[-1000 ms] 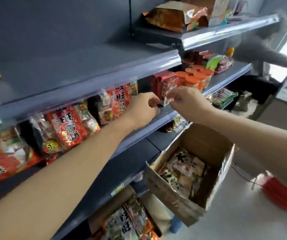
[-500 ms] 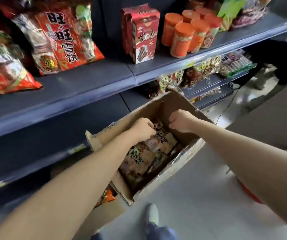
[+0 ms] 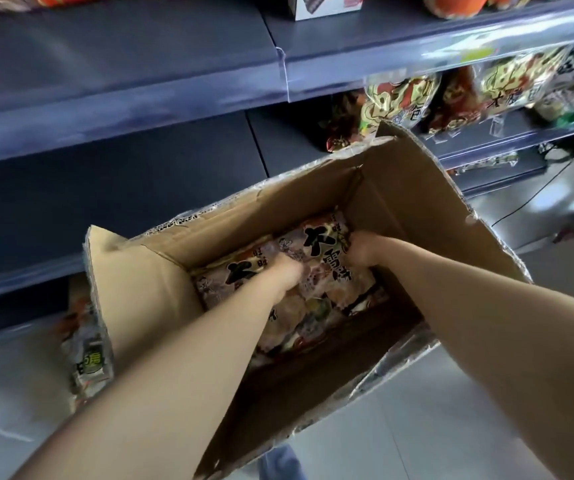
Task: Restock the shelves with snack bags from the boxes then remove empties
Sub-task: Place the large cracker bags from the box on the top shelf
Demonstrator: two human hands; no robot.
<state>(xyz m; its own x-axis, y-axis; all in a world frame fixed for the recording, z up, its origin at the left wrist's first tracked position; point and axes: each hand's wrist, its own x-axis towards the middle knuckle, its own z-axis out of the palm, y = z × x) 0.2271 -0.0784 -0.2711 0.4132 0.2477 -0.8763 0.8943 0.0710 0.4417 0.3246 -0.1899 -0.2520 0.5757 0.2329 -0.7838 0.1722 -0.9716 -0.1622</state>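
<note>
In the head view, an open cardboard box fills the middle of the frame. Its flaps stand up, and its far corner rises toward the upper right. Both bare forearms reach into it from the bottom edge of the picture.

A snack bag with large black characters lies flat on top of the stack, in the far part of the box, just above the centre of the frame. The left hand sits at the bag's left edge with its fingers curled down over it. The fingertips are hidden beneath, so it is a narrow, closed grip on the bag. The right hand is at the bag's right edge, close to the box wall, with its fingers bent tight on the wrapper. More bags of the same kind lie beside and under the held one, partly covered by the left forearm. The near part of the box floor is dark.

A dark blue shelf with a clear plastic front strip crosses the upper part of the frame. A second bare shelf board lies below it at the left. At the upper right, under the strip, packed snack packets stand in a row just behind the box's raised corner. Along the top edge are the bottom of a white carton and orange containers. At the lower left, outside the box wall, a blurred packet shows. Grey floor fills the lower right.
</note>
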